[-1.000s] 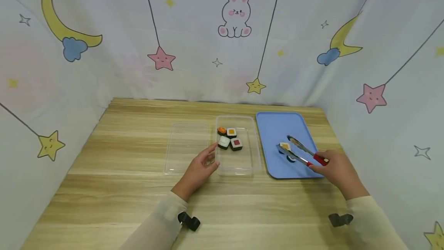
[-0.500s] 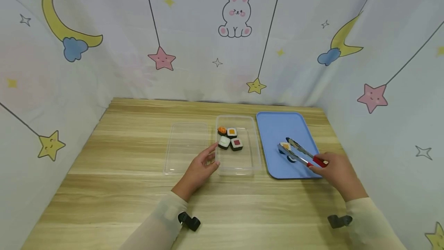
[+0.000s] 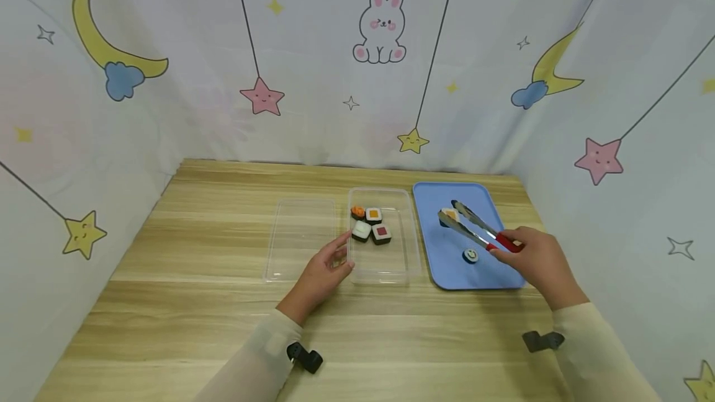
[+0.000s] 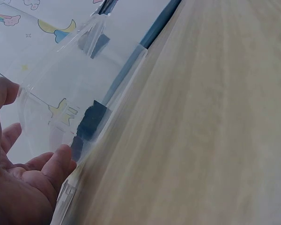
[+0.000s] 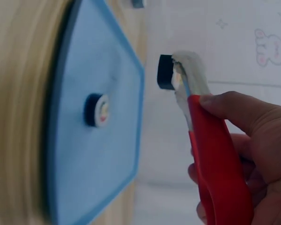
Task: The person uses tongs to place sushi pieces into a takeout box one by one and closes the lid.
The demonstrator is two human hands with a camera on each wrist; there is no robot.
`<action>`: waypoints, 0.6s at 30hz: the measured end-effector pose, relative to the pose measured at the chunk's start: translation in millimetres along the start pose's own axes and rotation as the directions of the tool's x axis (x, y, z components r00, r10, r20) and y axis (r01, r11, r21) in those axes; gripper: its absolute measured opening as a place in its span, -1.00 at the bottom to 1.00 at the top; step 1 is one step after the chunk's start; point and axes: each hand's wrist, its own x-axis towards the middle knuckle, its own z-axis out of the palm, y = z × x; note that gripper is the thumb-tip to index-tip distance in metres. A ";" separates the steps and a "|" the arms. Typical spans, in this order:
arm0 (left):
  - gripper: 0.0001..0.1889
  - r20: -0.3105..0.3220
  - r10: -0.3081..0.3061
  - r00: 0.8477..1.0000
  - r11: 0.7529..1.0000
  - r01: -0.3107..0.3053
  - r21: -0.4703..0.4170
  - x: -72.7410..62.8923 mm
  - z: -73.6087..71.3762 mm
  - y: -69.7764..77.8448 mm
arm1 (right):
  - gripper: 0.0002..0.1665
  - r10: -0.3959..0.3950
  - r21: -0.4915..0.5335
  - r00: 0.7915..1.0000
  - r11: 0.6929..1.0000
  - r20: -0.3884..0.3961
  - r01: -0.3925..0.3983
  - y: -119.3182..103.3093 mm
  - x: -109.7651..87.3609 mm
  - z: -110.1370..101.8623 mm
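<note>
My right hand (image 3: 539, 262) grips red-handled tongs (image 3: 465, 231). Their tips pinch a square sushi roll (image 5: 166, 72) with an orange centre, held up above the blue tray (image 3: 441, 272). A small round sushi roll (image 3: 470, 255) lies on the tray. My left hand (image 3: 324, 268) touches the left wall of a clear plastic container (image 3: 414, 228), its fingers and thumb loosely spread. Inside stand an orange-topped piece (image 3: 357, 211), an orange-centred square roll (image 3: 373, 215), a white-topped piece (image 3: 361, 231) and a red-centred square roll (image 3: 382, 234), towards the back left.
A clear flat lid (image 3: 301, 234) lies on the wooden table (image 3: 223, 315) left of the container. The tray stands just right of the container. A cartoon-printed curtain (image 3: 313, 129) rises behind the table and along both sides.
The tongs close on the orange-centred roll and lift it off the tray, up and slightly left. The round roll, half covered before, shows fully. My left hand stays put.
</note>
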 end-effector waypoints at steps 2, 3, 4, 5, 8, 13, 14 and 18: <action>-0.31 -0.002 -0.006 1.000 1.000 0.006 0.003 -0.2 0.2 -0.1 | -0.49 -0.034 0.008 0.999 0.999 0.000 0.034 -9.8 5.5 -1.0; -0.31 -0.003 -0.008 1.000 1.000 0.008 0.003 -0.1 0.3 -0.2 | -0.49 -0.048 0.022 0.999 0.999 0.004 0.048 -15.4 8.2 -0.6; -0.31 -0.004 -0.009 1.000 1.000 0.009 0.002 -0.2 0.0 -0.5 | -0.49 -0.061 0.033 0.998 0.998 0.013 0.061 -21.3 11.1 0.7; -0.31 -0.004 -0.008 1.000 1.000 0.008 0.000 -0.2 -0.2 -0.9 | -0.49 -0.077 0.042 0.997 0.996 0.025 0.076 -27.5 13.9 2.4; -0.31 0.005 -0.003 1.000 1.000 0.003 -0.008 0.1 -0.8 -2.0 | -0.51 -0.139 0.069 0.989 0.988 0.053 0.135 -46.5 21.2 10.8; -0.31 0.016 0.016 1.000 1.000 -0.016 -0.020 0.5 -1.2 -1.7 | -0.53 -0.234 0.095 0.962 0.970 0.140 0.223 -79.8 30.7 28.7; -0.30 0.017 0.019 1.000 1.000 -0.019 -0.024 0.5 -1.2 -1.5 | -0.52 -0.243 0.099 0.956 0.968 0.163 0.229 -85.8 32.2 32.3; -0.30 0.030 0.037 0.999 0.999 -0.036 -0.033 0.4 -1.7 -0.7 | -0.57 -0.265 0.093 0.938 0.964 0.222 0.250 -104.6 36.2 45.3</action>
